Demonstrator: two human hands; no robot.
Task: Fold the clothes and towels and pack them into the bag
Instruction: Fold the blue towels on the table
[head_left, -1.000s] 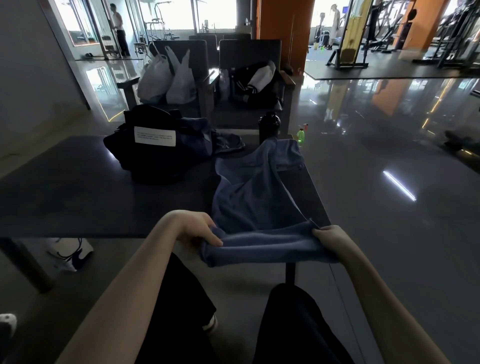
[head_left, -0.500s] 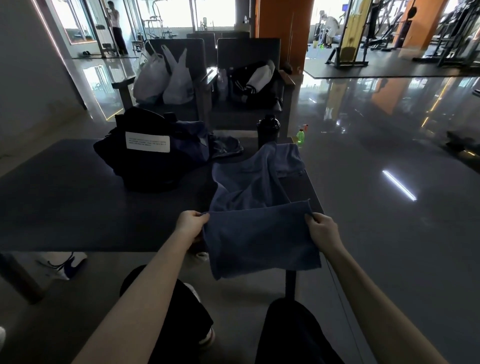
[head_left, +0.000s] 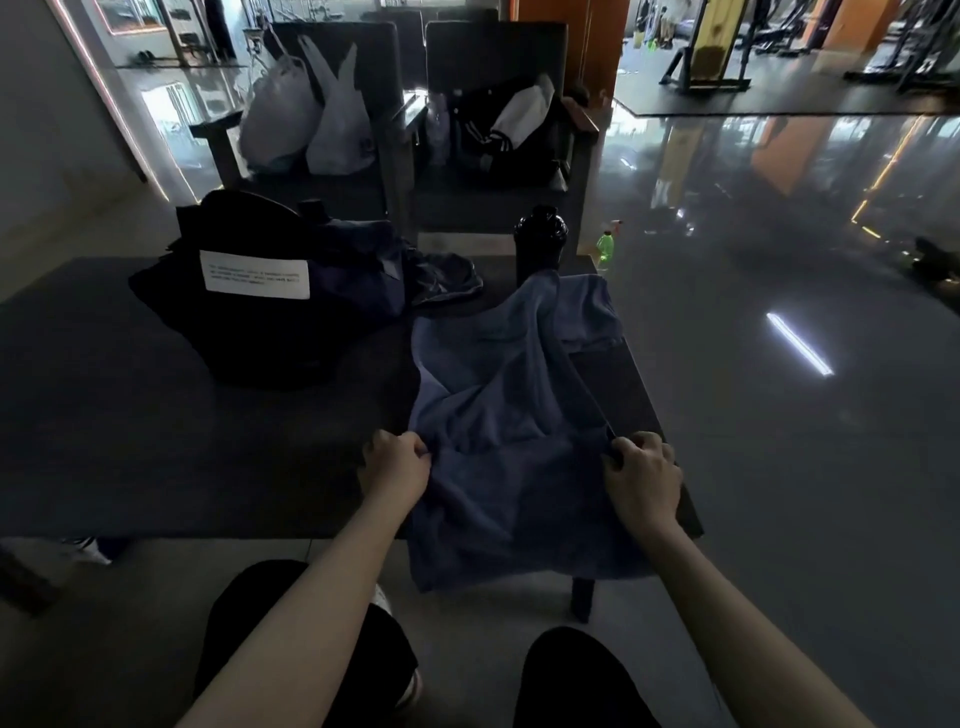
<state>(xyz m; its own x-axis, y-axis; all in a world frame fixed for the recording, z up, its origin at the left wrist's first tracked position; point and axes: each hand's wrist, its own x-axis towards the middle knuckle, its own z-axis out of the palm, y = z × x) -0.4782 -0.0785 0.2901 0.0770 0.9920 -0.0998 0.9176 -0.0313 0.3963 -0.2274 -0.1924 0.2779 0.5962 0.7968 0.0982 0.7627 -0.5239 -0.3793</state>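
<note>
My left hand (head_left: 397, 467) is closed in a fist on the left edge of the blue towel (head_left: 511, 415), just left of the middle of the frame. My right hand (head_left: 641, 475) is closed the same way on the towel's right edge, right of center. Between my two hands the cloth sags in loose folds. Its near part hangs down over the front edge of the table (head_left: 156, 441) toward my knees, and its far part lies rumpled on the tabletop, reaching up toward a dark bottle (head_left: 540, 241) that stands at the table's far edge, just above the middle of the frame.

The black bag (head_left: 260, 322) sits on the table in the left-center of the frame, well apart from my hands, with a white label (head_left: 254, 274) on the side facing me. A dark blue garment (head_left: 374, 275) spills out of it to the right, with its crumpled end lying on the table near the towel's far left corner.

Beyond the table, in the upper middle of the frame, stand two dark chairs (head_left: 493, 52); the left one holds white plastic bags (head_left: 306, 119). A small green bottle (head_left: 605, 249) stands on the floor just right of the dark bottle.
</note>
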